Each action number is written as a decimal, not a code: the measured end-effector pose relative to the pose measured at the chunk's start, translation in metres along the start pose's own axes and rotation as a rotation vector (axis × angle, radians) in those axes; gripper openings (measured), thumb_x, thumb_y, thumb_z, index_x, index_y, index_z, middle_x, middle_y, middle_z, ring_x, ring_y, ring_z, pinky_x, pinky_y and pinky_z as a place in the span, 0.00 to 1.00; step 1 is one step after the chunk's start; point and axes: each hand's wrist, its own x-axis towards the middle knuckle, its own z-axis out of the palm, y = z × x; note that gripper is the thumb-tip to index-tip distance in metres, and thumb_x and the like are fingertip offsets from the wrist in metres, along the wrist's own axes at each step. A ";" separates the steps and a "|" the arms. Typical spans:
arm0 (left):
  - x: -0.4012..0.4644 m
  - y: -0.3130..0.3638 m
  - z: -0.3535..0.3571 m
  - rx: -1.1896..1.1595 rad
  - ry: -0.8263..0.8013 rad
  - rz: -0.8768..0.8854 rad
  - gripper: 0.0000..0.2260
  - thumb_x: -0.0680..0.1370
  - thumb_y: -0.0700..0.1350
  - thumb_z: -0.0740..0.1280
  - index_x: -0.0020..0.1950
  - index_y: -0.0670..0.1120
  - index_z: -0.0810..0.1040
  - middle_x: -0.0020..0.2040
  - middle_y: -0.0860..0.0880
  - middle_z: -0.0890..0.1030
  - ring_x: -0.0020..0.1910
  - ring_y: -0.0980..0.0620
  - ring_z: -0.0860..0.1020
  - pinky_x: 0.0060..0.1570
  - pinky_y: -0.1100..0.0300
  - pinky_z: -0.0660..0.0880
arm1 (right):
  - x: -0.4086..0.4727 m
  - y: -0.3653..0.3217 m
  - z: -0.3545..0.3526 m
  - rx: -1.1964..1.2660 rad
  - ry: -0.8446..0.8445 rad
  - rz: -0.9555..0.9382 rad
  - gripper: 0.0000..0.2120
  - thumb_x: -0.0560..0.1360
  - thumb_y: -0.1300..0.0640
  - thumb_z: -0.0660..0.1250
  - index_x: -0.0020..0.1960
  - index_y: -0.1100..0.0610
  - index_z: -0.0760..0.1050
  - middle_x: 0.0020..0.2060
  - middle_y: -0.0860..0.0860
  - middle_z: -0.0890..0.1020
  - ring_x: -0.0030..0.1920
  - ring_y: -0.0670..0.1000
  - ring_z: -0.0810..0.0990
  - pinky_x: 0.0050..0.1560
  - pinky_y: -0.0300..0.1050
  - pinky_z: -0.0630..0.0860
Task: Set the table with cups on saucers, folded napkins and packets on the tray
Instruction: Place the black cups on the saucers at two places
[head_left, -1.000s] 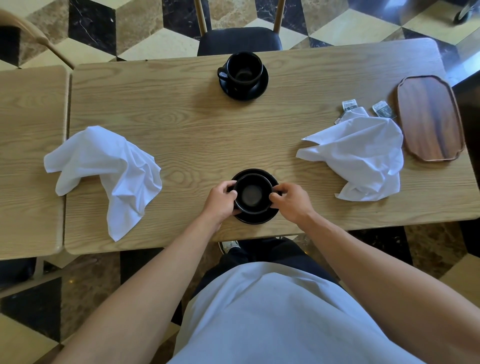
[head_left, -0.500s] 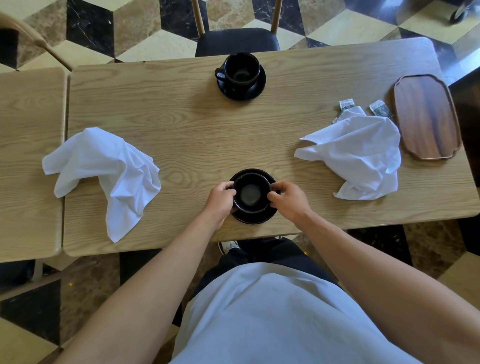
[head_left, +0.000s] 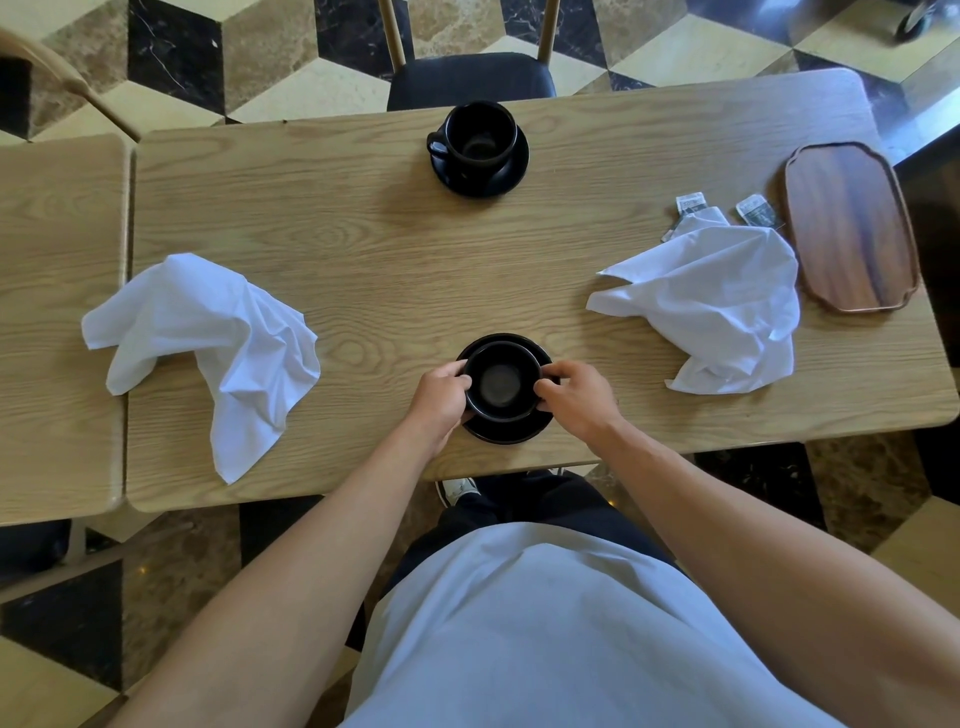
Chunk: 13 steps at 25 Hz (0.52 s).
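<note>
A person stands at the near edge of a light oak table (head_left: 363, 249), both hands on a black cup (head_left: 502, 382) that sits on a black saucer (head_left: 506, 428) close to that edge. The left hand (head_left: 440, 397) curls its fingers against the cup's left wall, while the right hand (head_left: 576, 397) pinches the right rim with thumb and fingertips; together they grip the cup from both sides. The cup is empty and sits toward the back of the saucer, leaving a crescent of plate showing in front. Across the table, before a dark-seated chair (head_left: 470, 80), a second cup (head_left: 480, 136) stands upright on its own saucer (head_left: 511, 171), handle turned to the left. A crumpled white napkin (head_left: 208, 343) lies unfolded at the left, draped over the seam with a neighbouring table (head_left: 57, 312). Another napkin (head_left: 722, 301) lies rumpled at the right, well apart from the hands. Just behind it, two small packets (head_left: 691, 201) (head_left: 756, 209) rest on the tabletop, partly tucked under the cloth, beside a dark wooden tray (head_left: 852, 228) at the right end. The floor (head_left: 291, 62) below is patterned in black, cream and brown stone.
</note>
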 end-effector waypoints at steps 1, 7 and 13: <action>0.000 0.000 0.000 0.001 -0.004 0.002 0.19 0.83 0.33 0.55 0.72 0.43 0.75 0.59 0.44 0.82 0.58 0.47 0.80 0.48 0.58 0.79 | 0.000 0.000 -0.001 0.002 -0.004 0.002 0.15 0.78 0.60 0.67 0.63 0.56 0.81 0.43 0.42 0.83 0.44 0.47 0.87 0.54 0.47 0.84; 0.005 -0.005 -0.002 -0.007 -0.009 0.020 0.19 0.84 0.34 0.56 0.73 0.43 0.74 0.63 0.44 0.81 0.62 0.45 0.80 0.63 0.47 0.78 | 0.001 0.001 -0.002 0.001 -0.007 0.015 0.14 0.77 0.58 0.67 0.62 0.55 0.82 0.42 0.42 0.84 0.43 0.45 0.88 0.54 0.47 0.84; 0.009 -0.009 -0.004 -0.007 0.027 0.025 0.16 0.83 0.35 0.59 0.71 0.42 0.75 0.62 0.41 0.81 0.62 0.43 0.80 0.63 0.44 0.78 | 0.001 0.001 -0.002 -0.004 -0.010 0.009 0.15 0.77 0.58 0.68 0.63 0.55 0.82 0.41 0.43 0.84 0.42 0.45 0.88 0.52 0.45 0.84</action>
